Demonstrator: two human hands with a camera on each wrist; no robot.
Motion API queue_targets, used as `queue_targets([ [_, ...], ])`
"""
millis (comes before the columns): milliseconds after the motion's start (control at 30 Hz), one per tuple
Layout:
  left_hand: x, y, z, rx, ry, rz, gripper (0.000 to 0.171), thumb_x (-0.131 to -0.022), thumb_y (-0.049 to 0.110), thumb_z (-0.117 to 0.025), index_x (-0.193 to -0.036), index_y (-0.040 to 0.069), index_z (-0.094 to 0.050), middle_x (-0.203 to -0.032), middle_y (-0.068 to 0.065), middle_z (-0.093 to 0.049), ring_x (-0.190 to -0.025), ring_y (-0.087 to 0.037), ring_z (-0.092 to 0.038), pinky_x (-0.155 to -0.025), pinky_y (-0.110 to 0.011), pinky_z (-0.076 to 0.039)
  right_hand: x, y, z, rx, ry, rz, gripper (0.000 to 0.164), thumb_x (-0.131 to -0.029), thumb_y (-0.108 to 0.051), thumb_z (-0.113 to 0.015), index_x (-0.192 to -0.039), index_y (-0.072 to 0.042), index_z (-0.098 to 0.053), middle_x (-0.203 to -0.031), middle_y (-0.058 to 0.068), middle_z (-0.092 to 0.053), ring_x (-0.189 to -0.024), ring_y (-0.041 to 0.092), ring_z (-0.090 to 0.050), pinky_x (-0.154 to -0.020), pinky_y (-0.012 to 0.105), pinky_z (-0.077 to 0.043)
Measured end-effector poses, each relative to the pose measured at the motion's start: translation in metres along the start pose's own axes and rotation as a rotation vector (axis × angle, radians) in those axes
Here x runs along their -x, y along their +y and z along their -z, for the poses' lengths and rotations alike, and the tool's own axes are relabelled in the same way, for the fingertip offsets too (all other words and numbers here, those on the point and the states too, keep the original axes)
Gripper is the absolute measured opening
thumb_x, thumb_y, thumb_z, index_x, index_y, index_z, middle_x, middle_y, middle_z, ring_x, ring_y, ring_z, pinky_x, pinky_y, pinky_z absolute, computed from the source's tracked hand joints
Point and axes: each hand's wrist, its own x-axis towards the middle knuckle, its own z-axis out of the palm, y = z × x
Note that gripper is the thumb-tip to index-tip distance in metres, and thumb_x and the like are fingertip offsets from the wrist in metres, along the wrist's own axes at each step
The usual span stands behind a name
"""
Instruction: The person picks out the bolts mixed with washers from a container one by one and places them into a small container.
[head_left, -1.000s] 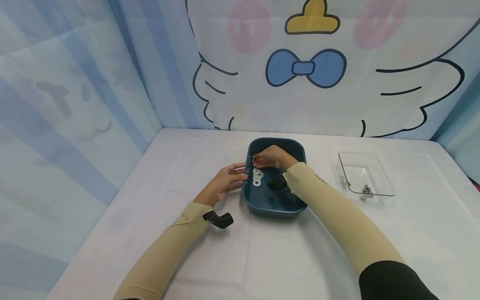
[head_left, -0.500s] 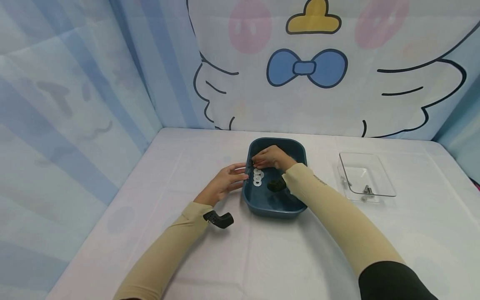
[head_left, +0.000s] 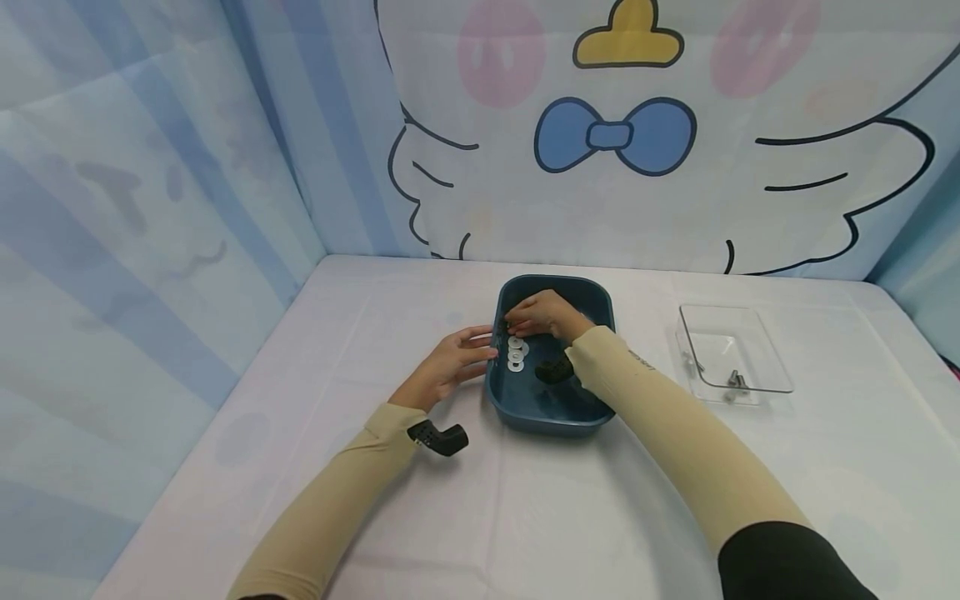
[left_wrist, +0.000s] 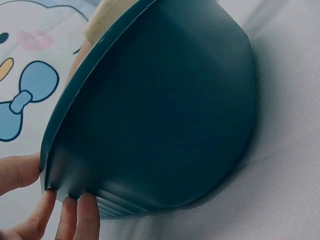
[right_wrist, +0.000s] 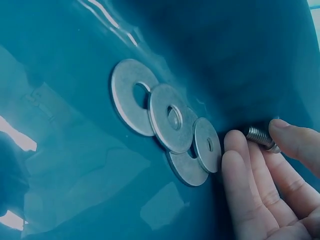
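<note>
A dark teal plastic bin (head_left: 555,417) stands on the table with several flat metal washers (head_left: 515,365) inside near its left wall. In the right wrist view the washers (right_wrist: 131,82) partly overlap. My right hand (head_left: 546,314) reaches into the bin and pinches a small threaded bolt (right_wrist: 259,136) between thumb and fingers, just beside the washer pile. Outside, my left hand (head_left: 446,364) touches the bin's left side with spread, fairly straight fingers. Its fingertips (left_wrist: 87,202) rest against the outer wall below the rim in the left wrist view.
Right of the bin sits a clear plastic box (head_left: 738,308) with a few small metal bolts (head_left: 737,380) in it. A pale cloth (head_left: 420,517) covers the table. Printed curtains (head_left: 615,217) hang behind and at the left.
My right fingers have shifted very slightly around the bolt, which shows less in the head view. The left hand and the bin stay nearly in place.
</note>
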Motion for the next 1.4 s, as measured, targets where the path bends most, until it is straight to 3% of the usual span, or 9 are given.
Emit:
queue_targets([
  [300,0.0,0.0,0.0,0.001,0.002,0.008,0.052,-0.092,0.004,-0.056,-0.142,0.009,-0.039,-0.146,-0.014,-0.042,-0.131,-0.03,-0.045,-0.11,-0.044,-0.037,0.005,-0.003,0.004,0.035,-0.031,0.012,0.029,-0.091,-0.007,-0.059,-0.118,0.005,-0.062,-0.107,0.016,-0.068,-0.076,0.01,-0.067,-0.084,0.031,-0.056],
  [667,-0.001,0.0,0.0,-0.005,0.011,0.023,0.051,-0.092,0.004,-0.056,-0.14,0.01,-0.041,-0.146,-0.012,-0.042,-0.131,-0.028,-0.045,-0.11,-0.044,-0.037,0.01,-0.006,0.007,0.062,-0.083,0.02,0.033,-0.094,-0.007,-0.054,-0.125,0.006,-0.056,-0.125,0.024,-0.059,-0.093,0.017,-0.068,-0.091,0.033,-0.054],
  [933,-0.001,0.0,0.0,0.001,0.005,0.02,0.052,-0.092,0.003,-0.056,-0.141,0.009,-0.039,-0.146,-0.013,-0.042,-0.132,-0.028,-0.044,-0.111,-0.044,-0.036,0.012,-0.009,0.009,0.056,-0.096,0.019,0.033,-0.094,-0.008,-0.055,-0.124,0.005,-0.056,-0.12,0.022,-0.062,-0.08,0.01,-0.067,-0.09,0.032,-0.054],
  [1133,-0.001,0.0,-0.001,0.01,0.003,0.008,0.052,-0.092,0.002,-0.055,-0.141,0.008,-0.039,-0.146,-0.014,-0.042,-0.131,-0.03,-0.045,-0.11,-0.045,-0.037,0.02,-0.011,0.015,0.055,-0.12,0.045,0.034,-0.095,-0.006,-0.053,-0.125,0.007,-0.055,-0.125,0.026,-0.058,-0.091,0.017,-0.069,-0.093,0.035,-0.053],
  [1400,-0.002,-0.001,-0.001,0.01,0.017,0.012,0.051,-0.092,0.003,-0.056,-0.141,0.008,-0.04,-0.145,-0.015,-0.043,-0.131,-0.031,-0.046,-0.109,-0.046,-0.037,0.028,-0.013,0.021,0.08,-0.13,0.071,0.034,-0.094,-0.007,-0.054,-0.124,0.008,-0.056,-0.117,0.022,-0.064,-0.094,0.02,-0.069,-0.096,0.04,-0.05],
])
